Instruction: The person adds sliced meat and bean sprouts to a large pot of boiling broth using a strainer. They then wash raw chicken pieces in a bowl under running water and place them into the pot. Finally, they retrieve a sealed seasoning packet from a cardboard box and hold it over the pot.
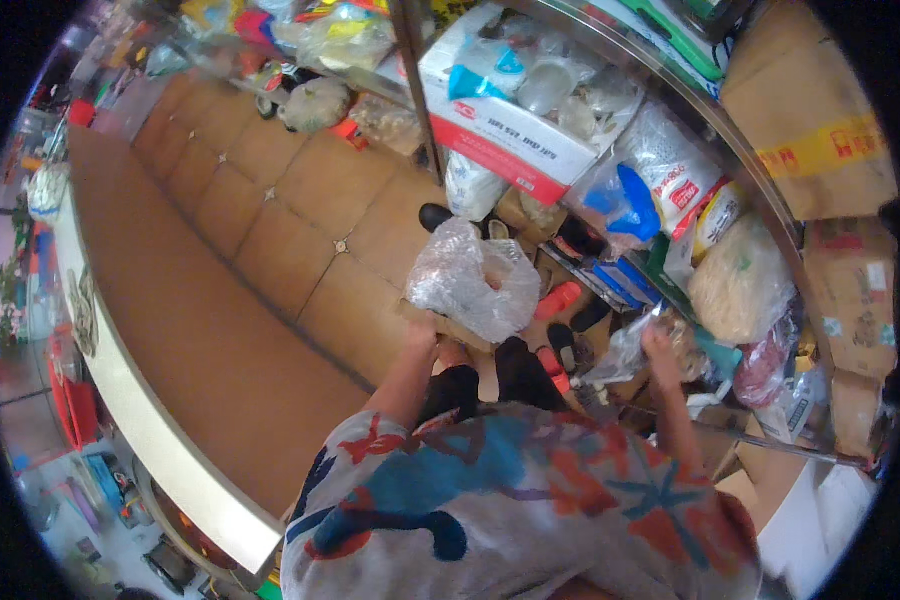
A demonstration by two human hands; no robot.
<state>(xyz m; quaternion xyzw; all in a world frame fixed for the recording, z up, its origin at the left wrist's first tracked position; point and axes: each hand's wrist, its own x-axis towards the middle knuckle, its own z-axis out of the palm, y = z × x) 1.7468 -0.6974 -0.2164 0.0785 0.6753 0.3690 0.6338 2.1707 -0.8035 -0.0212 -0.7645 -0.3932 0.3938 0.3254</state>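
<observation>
My left hand [423,328] grips the near left edge of a cardboard box [457,330], which is held low in front of my legs. A crumpled bundle of clear bubble wrap [457,281] lies over the box and hides most of it. To the right, my right hand [655,339] is closed on a clear plastic bag [626,352] beside the crowded shelf. What that bag contains is too blurred to tell. Red slippers [558,301] and dark shoes [561,345] lie on the floor between the box and my right hand.
A white and red carton [506,150] full of plastic-wrapped goods stands on the shelf ahead. Bagged goods [742,277] crowd the right side, below stacked cardboard boxes [847,292]. A brown counter panel [217,330] with a white edge runs along the tiled floor [337,217].
</observation>
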